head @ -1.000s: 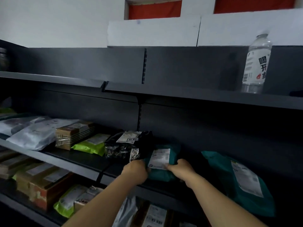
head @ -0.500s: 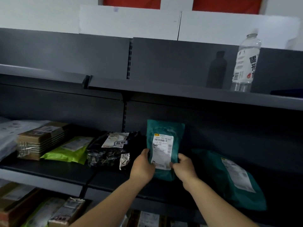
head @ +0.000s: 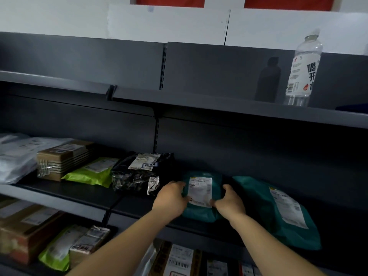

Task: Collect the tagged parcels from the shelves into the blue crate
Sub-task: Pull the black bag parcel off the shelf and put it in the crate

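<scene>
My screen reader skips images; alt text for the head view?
The left hand and right hand grip a small teal parcel by its sides at a shelf, between a black parcel and a larger teal parcel. A water bottle stands on the shelf above.

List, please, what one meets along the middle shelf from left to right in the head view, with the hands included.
From the left: white mailer bag → brown cardboard box → green mailer → black bag → left hand → small teal parcel, gripped by both hands → right hand → large teal parcel.
</scene>
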`<state>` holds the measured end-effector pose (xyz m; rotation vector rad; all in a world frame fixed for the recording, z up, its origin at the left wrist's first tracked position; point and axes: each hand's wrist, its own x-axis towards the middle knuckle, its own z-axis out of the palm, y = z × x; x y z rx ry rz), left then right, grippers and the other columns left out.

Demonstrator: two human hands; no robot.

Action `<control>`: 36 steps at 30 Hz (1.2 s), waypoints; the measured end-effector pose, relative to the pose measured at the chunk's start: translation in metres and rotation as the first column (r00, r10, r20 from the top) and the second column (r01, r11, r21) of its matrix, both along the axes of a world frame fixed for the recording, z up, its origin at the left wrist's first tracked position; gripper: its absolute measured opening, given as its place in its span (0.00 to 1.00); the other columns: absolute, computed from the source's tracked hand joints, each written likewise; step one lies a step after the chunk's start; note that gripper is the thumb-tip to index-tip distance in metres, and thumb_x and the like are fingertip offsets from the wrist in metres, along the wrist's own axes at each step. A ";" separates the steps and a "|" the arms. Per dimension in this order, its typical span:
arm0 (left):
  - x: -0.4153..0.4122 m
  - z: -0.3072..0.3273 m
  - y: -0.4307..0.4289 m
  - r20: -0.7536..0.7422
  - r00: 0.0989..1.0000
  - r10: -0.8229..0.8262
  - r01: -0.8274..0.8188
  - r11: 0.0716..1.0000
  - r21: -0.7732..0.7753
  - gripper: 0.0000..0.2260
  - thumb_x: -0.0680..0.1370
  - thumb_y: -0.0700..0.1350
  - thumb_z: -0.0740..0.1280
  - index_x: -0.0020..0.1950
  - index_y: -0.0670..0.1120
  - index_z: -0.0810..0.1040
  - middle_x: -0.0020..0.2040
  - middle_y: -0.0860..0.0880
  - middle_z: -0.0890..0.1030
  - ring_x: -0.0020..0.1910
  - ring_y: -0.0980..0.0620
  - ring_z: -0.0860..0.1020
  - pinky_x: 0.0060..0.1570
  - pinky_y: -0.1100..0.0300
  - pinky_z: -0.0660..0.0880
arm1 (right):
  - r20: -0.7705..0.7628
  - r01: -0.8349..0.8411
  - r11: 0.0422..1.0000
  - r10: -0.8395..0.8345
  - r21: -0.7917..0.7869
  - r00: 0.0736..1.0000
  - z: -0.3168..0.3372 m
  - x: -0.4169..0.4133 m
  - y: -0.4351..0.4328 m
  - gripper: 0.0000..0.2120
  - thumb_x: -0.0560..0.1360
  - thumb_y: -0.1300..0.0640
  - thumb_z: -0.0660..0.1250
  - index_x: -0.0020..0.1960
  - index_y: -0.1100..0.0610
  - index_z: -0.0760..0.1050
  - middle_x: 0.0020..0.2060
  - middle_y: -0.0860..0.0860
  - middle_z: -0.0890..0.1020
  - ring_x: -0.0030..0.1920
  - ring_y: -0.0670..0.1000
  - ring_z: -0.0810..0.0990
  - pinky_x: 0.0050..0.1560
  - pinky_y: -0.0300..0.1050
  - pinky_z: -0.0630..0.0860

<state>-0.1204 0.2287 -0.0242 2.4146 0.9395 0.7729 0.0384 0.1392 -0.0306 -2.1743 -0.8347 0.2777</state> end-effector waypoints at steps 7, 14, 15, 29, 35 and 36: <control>-0.056 0.044 0.061 0.100 0.969 0.224 -0.244 0.915 0.322 0.13 0.78 0.46 0.64 0.61 0.48 0.80 0.60 0.46 0.78 0.62 0.42 0.73 0.57 0.50 0.74 | 0.338 -0.194 0.981 0.177 0.016 0.924 0.042 -0.061 0.039 0.21 0.78 0.47 0.64 0.69 0.50 0.69 0.68 0.49 0.71 0.67 0.52 0.69 0.64 0.48 0.71; -0.104 0.042 0.138 -0.207 0.894 0.398 -0.409 0.912 -0.010 0.21 0.80 0.53 0.59 0.69 0.43 0.68 0.69 0.39 0.70 0.69 0.37 0.67 0.66 0.49 0.67 | -0.260 -0.217 0.964 0.252 0.156 0.932 0.050 -0.116 0.098 0.30 0.80 0.45 0.60 0.77 0.56 0.56 0.74 0.53 0.64 0.71 0.56 0.66 0.68 0.49 0.69; -0.106 0.039 0.145 -0.221 0.900 0.375 -0.401 0.912 -0.083 0.22 0.80 0.53 0.59 0.69 0.41 0.67 0.69 0.37 0.70 0.69 0.38 0.68 0.66 0.51 0.67 | -0.323 -0.183 0.969 0.228 0.164 0.919 0.049 -0.118 0.104 0.30 0.80 0.45 0.60 0.77 0.57 0.56 0.74 0.53 0.64 0.70 0.56 0.67 0.66 0.50 0.70; -0.119 0.011 0.143 0.503 0.834 0.226 0.042 0.883 -0.467 0.17 0.71 0.38 0.74 0.57 0.47 0.74 0.54 0.47 0.82 0.53 0.45 0.80 0.56 0.50 0.76 | -0.522 0.113 0.880 0.167 0.462 0.836 0.023 -0.137 0.101 0.25 0.77 0.65 0.65 0.71 0.50 0.68 0.60 0.51 0.80 0.57 0.53 0.80 0.61 0.55 0.77; -0.135 0.015 0.087 0.580 0.792 0.192 0.084 0.906 -0.414 0.25 0.72 0.38 0.73 0.67 0.44 0.70 0.58 0.51 0.79 0.57 0.49 0.78 0.58 0.54 0.74 | -0.448 0.109 0.820 0.191 0.561 0.873 0.026 -0.154 0.049 0.25 0.78 0.65 0.64 0.72 0.50 0.67 0.60 0.49 0.79 0.58 0.51 0.78 0.63 0.52 0.75; -0.137 0.014 0.075 0.593 0.783 0.189 0.089 0.909 -0.407 0.25 0.72 0.37 0.73 0.67 0.44 0.70 0.59 0.50 0.79 0.57 0.49 0.78 0.59 0.54 0.74 | -0.433 0.102 0.817 0.191 0.568 0.881 0.027 -0.157 0.037 0.25 0.78 0.65 0.64 0.72 0.49 0.67 0.62 0.49 0.78 0.59 0.50 0.77 0.62 0.49 0.75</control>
